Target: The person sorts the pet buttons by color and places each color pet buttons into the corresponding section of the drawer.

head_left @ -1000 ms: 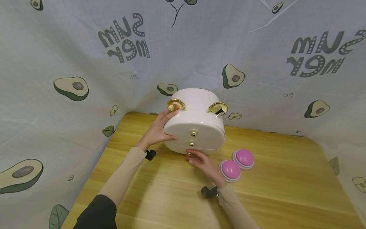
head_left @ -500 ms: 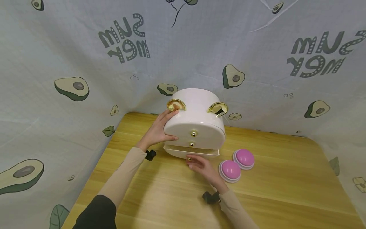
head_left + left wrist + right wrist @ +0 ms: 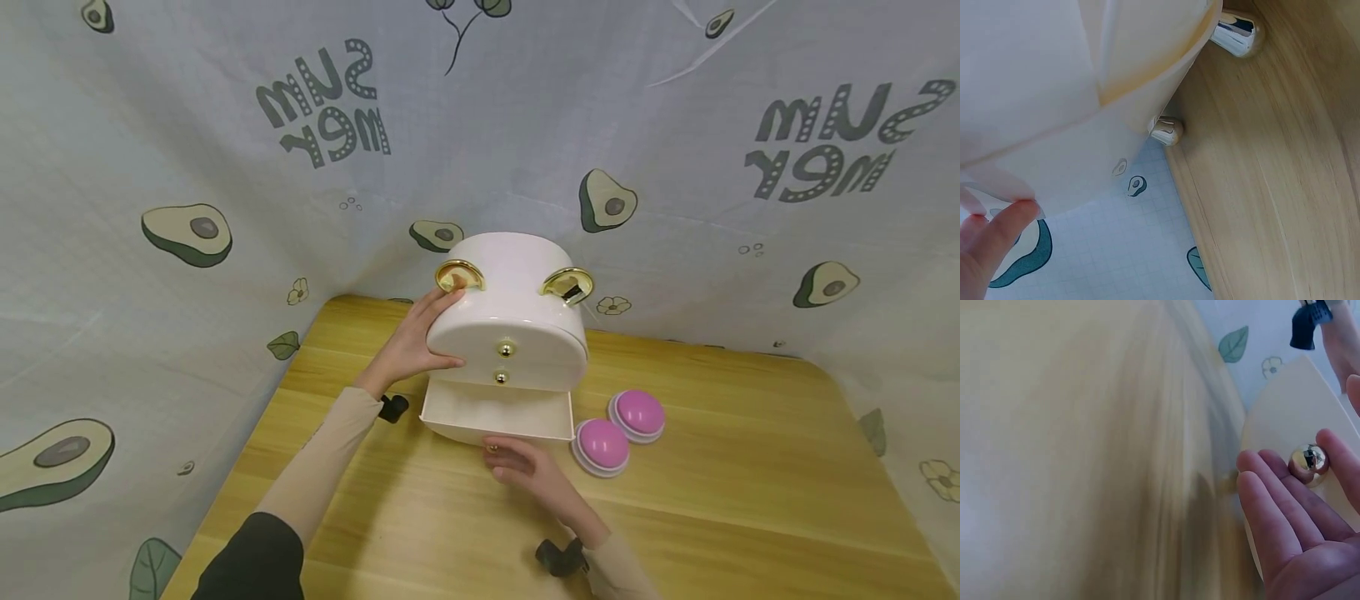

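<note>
A white rounded box (image 3: 517,283) with gold ear shapes and small gold knobs stands at the back of the table. Its bottom drawer (image 3: 498,410) is pulled well out, and the inside that shows is bare. My left hand (image 3: 408,346) steadies the box's left side, straight fingers along the curved wall and thumb on the front face. Fingertips (image 3: 1019,215) touch the white wall in the left wrist view. At the drawer front, my right hand (image 3: 532,475) holds the round gold knob (image 3: 1309,464) between its fingers.
Two pink domes on white bases, a front one (image 3: 603,446) and a rear one (image 3: 640,414), sit right of the drawer, the front one close to its corner. A patterned cloth (image 3: 675,275) hangs behind the wooden table (image 3: 750,442). Black camera mounts are on both wrists.
The bottom drawer has gone from nearly closed to well out, drawn toward me by my right hand on its knob. My left hand and the box body have stayed in place.
</note>
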`<state>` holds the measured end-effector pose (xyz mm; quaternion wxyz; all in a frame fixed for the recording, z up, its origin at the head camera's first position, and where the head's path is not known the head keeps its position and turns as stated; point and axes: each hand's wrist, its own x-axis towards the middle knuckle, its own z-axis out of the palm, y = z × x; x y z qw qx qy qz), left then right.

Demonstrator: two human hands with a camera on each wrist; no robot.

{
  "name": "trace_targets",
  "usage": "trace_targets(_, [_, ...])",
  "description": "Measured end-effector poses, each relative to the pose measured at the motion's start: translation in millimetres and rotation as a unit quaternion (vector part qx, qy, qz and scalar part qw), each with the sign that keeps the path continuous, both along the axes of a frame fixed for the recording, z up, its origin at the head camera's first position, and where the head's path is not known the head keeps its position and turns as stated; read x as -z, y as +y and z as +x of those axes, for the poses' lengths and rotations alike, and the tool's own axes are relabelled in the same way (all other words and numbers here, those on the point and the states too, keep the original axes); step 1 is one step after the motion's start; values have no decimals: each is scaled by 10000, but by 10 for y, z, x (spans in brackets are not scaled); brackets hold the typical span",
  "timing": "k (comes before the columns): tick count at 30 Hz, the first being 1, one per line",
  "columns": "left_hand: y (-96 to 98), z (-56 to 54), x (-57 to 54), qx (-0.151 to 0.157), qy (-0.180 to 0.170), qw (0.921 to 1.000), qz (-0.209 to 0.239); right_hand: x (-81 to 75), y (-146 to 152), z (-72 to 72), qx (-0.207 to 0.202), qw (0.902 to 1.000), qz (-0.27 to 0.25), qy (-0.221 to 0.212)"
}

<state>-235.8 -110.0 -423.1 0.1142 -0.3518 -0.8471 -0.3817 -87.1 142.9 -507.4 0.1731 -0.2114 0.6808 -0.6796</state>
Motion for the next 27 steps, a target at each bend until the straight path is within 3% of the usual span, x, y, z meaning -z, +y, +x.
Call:
trace_targets(15, [3,12,13,31,-101,9998,176,-117,25,456,-164,9991,169,-361])
trace_targets(21, [4,12,9,74,-95,9996,236,-114,1,577,-393,9991,117,-124])
trace_targets(27, [8,16,4,49,-161,9996,234,-15,11,632,-451,9988,28,193])
